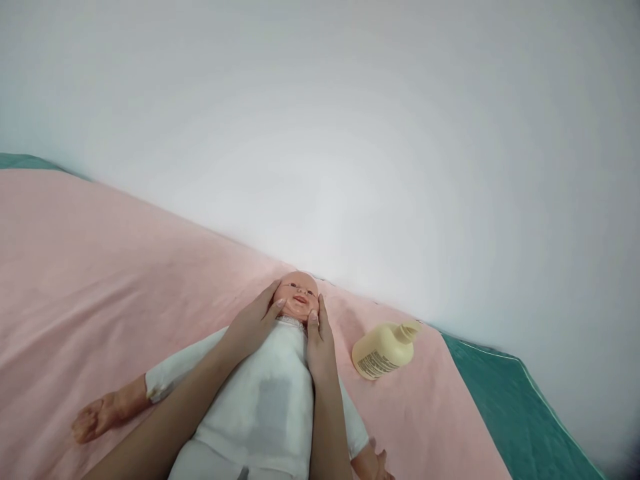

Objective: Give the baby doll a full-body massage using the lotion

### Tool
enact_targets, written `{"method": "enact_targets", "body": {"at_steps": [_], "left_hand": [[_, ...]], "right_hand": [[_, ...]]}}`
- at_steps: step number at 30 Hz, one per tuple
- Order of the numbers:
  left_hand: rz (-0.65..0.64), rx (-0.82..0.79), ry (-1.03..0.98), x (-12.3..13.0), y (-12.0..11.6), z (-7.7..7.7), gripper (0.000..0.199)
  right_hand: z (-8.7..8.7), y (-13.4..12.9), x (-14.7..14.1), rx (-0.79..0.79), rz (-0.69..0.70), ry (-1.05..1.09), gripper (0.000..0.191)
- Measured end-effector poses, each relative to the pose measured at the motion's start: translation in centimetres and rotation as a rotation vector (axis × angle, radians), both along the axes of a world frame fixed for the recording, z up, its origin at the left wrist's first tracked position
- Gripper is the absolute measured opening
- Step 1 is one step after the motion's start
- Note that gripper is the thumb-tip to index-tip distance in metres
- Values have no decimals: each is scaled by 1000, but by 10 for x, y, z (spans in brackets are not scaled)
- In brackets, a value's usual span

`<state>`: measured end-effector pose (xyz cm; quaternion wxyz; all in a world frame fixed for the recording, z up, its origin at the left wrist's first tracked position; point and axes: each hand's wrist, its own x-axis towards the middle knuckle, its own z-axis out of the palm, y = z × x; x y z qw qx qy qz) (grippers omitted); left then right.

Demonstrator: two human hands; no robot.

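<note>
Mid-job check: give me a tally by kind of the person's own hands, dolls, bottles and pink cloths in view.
Person's own hands: 2 (left hand, right hand)
Doll: 1
Bottle: 1
Pink cloth: 1
Total: 5

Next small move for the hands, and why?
Probably a gentle thumb stroke outward along the cheeks of the doll's head. The left hand and right hand already cup it from both sides, thumbs by the lower cheeks, so little repositioning seems needed. The yellow bottle sits apart from both hands, so using it would likely mean letting go with one.
</note>
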<state>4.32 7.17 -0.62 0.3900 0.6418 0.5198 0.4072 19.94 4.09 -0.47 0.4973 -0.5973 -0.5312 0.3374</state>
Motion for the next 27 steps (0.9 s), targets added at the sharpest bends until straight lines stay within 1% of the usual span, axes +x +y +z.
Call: {"method": "enact_targets", "body": {"at_steps": [3,6,11,15,19,22,27], "left_hand": [[0,-19,-7,0,1,0,62],[1,-19,-28,0,0,1,62],[3,-23,-44,0,-3,4,65],[12,-40,-66,0,-2,0,71],[1,-32,-88,1,1,-3,77],[-23,-6,-104,1,1,-2,77],[9,14,-31,1,-2,1,77]], "right_hand": [[-4,2,1,19,3,48,69],[-5,4,1,1,-6,59,69],[5,-1,-3,-45,-28,33,71],[11,-5,-5,-50,-16,14,79],[8,-3,-5,-62,10,7,84],[5,-1,-4,-57,17,-2,82],[5,-1,-3,-35,14,-23,79]]}}
